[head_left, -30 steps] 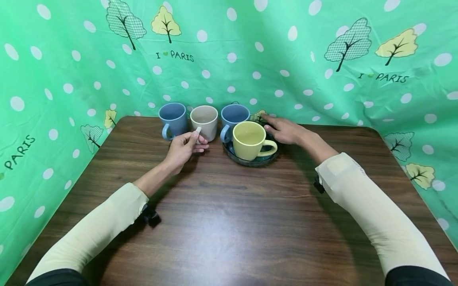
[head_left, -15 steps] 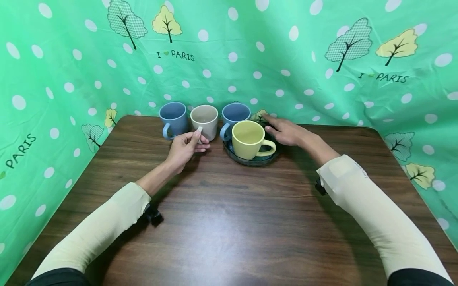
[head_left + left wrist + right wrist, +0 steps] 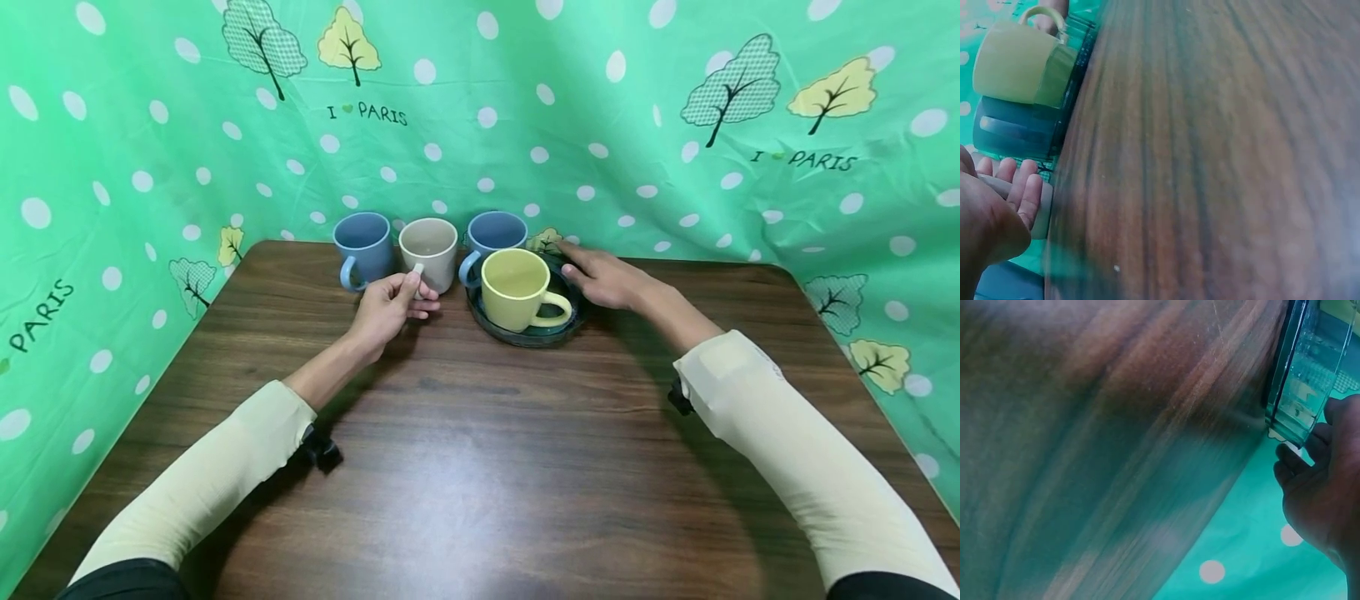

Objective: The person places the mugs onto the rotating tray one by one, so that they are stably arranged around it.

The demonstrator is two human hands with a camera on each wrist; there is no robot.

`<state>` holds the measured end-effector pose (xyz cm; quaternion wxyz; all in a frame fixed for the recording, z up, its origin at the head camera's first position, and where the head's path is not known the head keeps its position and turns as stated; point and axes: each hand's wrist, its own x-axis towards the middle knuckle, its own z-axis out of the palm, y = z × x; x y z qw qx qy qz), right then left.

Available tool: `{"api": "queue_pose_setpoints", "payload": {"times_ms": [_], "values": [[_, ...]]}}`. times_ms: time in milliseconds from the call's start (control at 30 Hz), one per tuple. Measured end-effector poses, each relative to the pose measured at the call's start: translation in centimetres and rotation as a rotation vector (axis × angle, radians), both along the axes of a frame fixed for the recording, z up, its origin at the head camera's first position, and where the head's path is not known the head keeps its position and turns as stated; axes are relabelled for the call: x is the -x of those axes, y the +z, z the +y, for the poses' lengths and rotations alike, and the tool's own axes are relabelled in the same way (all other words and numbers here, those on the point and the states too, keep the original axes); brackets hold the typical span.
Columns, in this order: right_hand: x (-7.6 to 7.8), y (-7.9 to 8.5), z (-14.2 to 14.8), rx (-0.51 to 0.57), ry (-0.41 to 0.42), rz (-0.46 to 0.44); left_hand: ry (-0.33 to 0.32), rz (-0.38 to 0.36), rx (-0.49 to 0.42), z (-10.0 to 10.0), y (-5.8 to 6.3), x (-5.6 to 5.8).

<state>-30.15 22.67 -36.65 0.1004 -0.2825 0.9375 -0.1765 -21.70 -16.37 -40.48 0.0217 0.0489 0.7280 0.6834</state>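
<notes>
In the head view, my left hand (image 3: 392, 307) pinches the handle of an off-white mug (image 3: 435, 258) between thumb and forefinger; the other fingers extend beside it. The mug stands upright on the table. My right hand (image 3: 613, 279) lies at the right side of a dark, clear-walled round dish (image 3: 534, 337), fingers stretched along its far right edge and thumb near the rim. In the right wrist view, that hand (image 3: 1322, 469) meets the dish wall (image 3: 1300, 409). A yellow mug (image 3: 512, 300) stands in the dish, handle to the right, with a blue mug (image 3: 491, 233) behind it.
Another blue mug (image 3: 363, 246) stands left of the off-white one. All stand near the far edge of the dark wooden table (image 3: 480, 467). A green patterned curtain (image 3: 585, 108) hangs close behind and along the sides.
The yellow mug has shifted slightly left and the blue mug behind it slightly right, as the dish turns. My right hand has moved a little right. The left hand stays on the handle.
</notes>
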Motion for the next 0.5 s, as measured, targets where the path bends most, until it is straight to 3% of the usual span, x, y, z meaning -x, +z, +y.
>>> {"api": "queue_pose_setpoints", "payload": {"times_ms": [500], "values": [[-1.3, 0.2, 0.8, 0.025, -0.022, 0.002, -0.052, -0.107, -0.076, 0.1, 0.8, 0.0]]}}
